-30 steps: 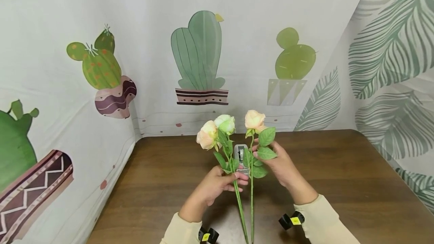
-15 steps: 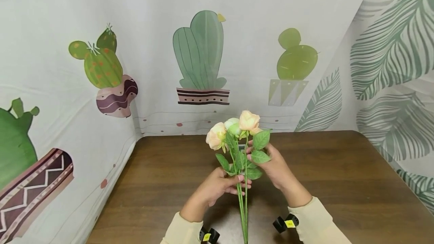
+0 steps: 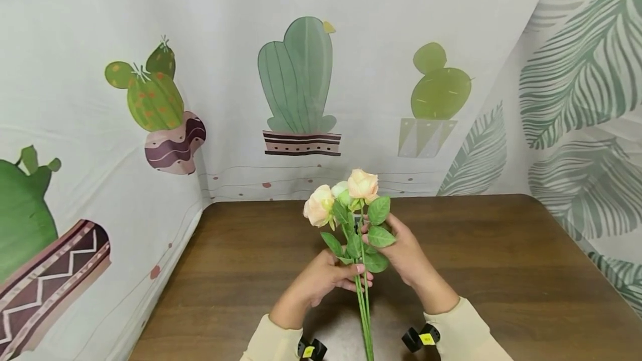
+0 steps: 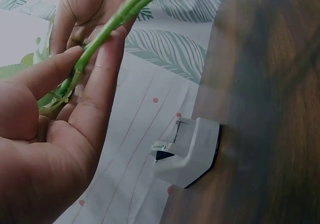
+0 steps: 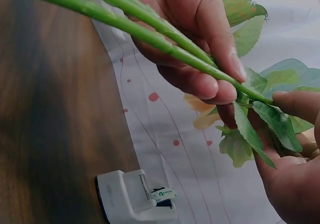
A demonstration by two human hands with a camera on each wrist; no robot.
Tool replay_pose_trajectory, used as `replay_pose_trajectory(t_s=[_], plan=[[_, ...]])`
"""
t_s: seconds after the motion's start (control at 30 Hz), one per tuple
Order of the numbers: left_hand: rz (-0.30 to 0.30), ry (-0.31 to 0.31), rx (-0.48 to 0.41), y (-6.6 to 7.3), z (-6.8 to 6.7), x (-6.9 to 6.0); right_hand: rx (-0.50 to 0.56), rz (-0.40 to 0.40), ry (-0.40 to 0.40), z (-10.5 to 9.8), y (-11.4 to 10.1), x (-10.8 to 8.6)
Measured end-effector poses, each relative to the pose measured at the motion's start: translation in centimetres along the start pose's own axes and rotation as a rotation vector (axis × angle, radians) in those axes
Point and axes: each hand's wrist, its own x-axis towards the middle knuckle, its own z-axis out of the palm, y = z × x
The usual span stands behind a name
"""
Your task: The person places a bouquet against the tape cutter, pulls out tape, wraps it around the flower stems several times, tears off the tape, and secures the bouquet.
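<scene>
Three roses stand together in the head view: a peach rose (image 3: 319,206) at left, a pale green-white one (image 3: 340,189) behind, and another peach rose (image 3: 363,185) at right. The left hand (image 3: 323,277) pinches the green stems (image 3: 363,308) between thumb and fingers, just below the leaves. Higher up, the right hand (image 3: 401,244) pinches a stem among the leaves (image 3: 379,237), its fingertips partly hidden. In the right wrist view the left hand (image 5: 195,38) holds the stems beside the right hand (image 5: 295,174).
A white tape dispenser (image 4: 192,151) stands on the brown wooden table (image 3: 251,249), beyond the hands and mostly hidden by the flowers in the head view. Behind the table hangs a white cloth (image 3: 371,71) printed with cacti and leaves.
The right hand has moved left with its peach rose, bringing that stem against the others. The left hand has shifted slightly right, and its thumb now lies across the gathered stems.
</scene>
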Motion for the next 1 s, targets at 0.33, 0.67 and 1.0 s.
replay_pose_trajectory(t_s=[0.33,0.67,1.0], plan=[[-0.018,0.033,-0.002,-0.4,0.3,0.2,-0.098,0.002,-0.032,0.5,-0.1,-0.4],[0.018,0.094,0.007,-0.1,0.1,0.2,-0.104,-0.03,-0.139,0.8,-0.3,-1.0],[0.065,0.218,0.019,0.7,-0.6,0.1,-0.064,-0.043,-0.125,1.1,0.0,-0.6]])
